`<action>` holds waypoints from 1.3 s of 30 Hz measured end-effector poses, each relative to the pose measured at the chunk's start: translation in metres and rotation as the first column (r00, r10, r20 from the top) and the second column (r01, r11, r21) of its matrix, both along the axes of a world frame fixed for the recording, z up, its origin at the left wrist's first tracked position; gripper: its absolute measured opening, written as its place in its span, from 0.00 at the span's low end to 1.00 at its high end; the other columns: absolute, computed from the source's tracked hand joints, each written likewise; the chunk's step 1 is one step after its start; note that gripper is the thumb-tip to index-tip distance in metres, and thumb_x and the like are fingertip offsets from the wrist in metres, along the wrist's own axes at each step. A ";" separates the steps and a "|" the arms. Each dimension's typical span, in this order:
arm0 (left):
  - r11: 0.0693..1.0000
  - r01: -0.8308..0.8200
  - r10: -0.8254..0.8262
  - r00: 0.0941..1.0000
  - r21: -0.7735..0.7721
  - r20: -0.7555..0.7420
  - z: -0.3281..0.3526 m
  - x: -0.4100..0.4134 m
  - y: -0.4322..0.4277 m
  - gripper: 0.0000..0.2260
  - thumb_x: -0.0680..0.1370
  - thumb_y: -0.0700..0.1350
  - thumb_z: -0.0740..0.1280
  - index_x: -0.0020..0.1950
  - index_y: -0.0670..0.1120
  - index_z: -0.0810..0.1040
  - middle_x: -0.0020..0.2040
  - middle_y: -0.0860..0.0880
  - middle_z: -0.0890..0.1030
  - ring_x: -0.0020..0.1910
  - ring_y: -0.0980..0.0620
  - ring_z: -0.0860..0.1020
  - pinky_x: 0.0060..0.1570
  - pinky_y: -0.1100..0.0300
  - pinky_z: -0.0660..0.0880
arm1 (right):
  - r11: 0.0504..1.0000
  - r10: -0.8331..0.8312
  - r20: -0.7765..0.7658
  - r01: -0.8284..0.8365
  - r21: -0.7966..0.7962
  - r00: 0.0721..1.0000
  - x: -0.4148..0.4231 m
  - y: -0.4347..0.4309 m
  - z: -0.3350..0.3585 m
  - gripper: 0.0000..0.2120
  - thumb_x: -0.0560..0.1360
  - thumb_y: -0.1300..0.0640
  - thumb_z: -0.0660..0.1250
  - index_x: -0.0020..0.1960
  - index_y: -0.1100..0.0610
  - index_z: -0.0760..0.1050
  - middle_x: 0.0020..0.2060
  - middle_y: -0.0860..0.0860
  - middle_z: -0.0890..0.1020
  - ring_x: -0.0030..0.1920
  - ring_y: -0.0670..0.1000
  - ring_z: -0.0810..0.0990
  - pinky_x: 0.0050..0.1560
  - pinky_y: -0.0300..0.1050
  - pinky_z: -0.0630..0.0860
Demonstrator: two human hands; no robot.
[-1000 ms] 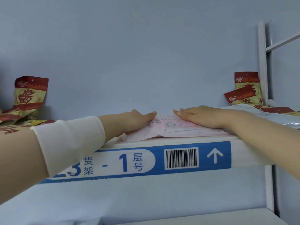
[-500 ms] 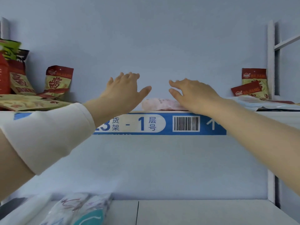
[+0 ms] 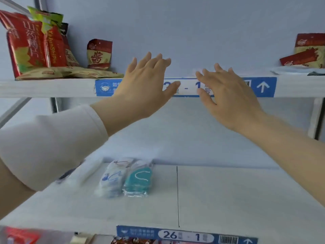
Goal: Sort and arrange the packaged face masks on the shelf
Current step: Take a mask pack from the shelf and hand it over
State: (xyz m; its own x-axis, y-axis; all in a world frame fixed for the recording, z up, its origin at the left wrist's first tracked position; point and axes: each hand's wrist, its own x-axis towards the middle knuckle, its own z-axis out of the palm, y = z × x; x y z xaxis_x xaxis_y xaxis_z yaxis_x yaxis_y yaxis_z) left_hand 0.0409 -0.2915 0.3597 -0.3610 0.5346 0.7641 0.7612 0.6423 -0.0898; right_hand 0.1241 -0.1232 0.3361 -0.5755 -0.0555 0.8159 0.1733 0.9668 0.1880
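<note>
Both hands are empty right now. The left hand (image 3: 146, 85) and right hand (image 3: 226, 95) are spread open, fingers loose, nothing held, hovering in front of the upper shelf edge (image 3: 52, 88) and its blue label strip (image 3: 262, 87). A second ago they were pressed flat on a pink mask pack up on that shelf, and half a second ago they'd already lifted clear. So they've let it go and pulled back towards the person, and I'd guess that pack counts as placed. From this lower angle I can't see it anymore.

Next candidates sit well below the hands on the lower shelf (image 3: 228, 199): a teal mask pack (image 3: 139, 180) touching a white-and-blue mask pack (image 3: 112, 180), below and closer to the left hand. Snack bags (image 3: 33, 43) are up to the left and aren't involved.
</note>
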 end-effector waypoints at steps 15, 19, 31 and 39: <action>0.971 -0.127 0.213 0.845 -0.203 0.490 -0.222 -0.083 -0.075 0.26 0.81 0.57 0.52 0.77 0.50 0.54 0.78 0.51 0.54 0.77 0.51 0.50 0.73 0.55 0.46 | 0.866 0.120 0.443 0.125 -0.485 0.888 -0.066 -0.056 -0.218 0.26 0.81 0.47 0.50 0.76 0.52 0.51 0.76 0.49 0.56 0.76 0.48 0.49 0.73 0.44 0.49; 0.948 -0.193 0.303 0.786 -0.252 0.539 -0.269 -0.124 -0.066 0.26 0.81 0.58 0.52 0.76 0.49 0.55 0.78 0.50 0.55 0.77 0.49 0.51 0.74 0.54 0.46 | 0.652 0.242 0.434 0.186 -0.735 0.868 -0.109 -0.046 -0.265 0.28 0.80 0.44 0.53 0.76 0.51 0.52 0.75 0.49 0.59 0.75 0.49 0.57 0.71 0.47 0.58; 0.904 -0.160 0.340 0.832 -0.396 0.439 -0.325 -0.236 -0.052 0.26 0.81 0.59 0.50 0.76 0.49 0.54 0.78 0.49 0.52 0.77 0.47 0.46 0.75 0.51 0.44 | -0.152 0.286 0.343 0.395 -0.906 0.895 -0.272 -0.025 -0.308 0.44 0.68 0.34 0.66 0.73 0.60 0.59 0.69 0.55 0.68 0.66 0.56 0.70 0.65 0.53 0.69; 0.951 -0.002 0.160 0.858 -0.308 0.489 -0.339 -0.274 -0.053 0.28 0.79 0.61 0.49 0.73 0.45 0.65 0.75 0.46 0.63 0.76 0.44 0.56 0.73 0.50 0.50 | -0.319 0.320 0.419 0.513 -0.797 0.850 -0.310 -0.023 -0.308 0.20 0.65 0.48 0.77 0.49 0.58 0.74 0.41 0.54 0.78 0.41 0.52 0.77 0.43 0.46 0.76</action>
State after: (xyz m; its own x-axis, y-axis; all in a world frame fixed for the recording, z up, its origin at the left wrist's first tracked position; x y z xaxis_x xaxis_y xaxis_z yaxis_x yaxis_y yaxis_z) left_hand -0.2331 -0.3450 0.0203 -0.7036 0.6521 0.2824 0.6978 0.7092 0.1008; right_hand -0.1856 -0.1459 0.0278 -0.6166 0.5615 -0.5518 0.6203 -0.0851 -0.7798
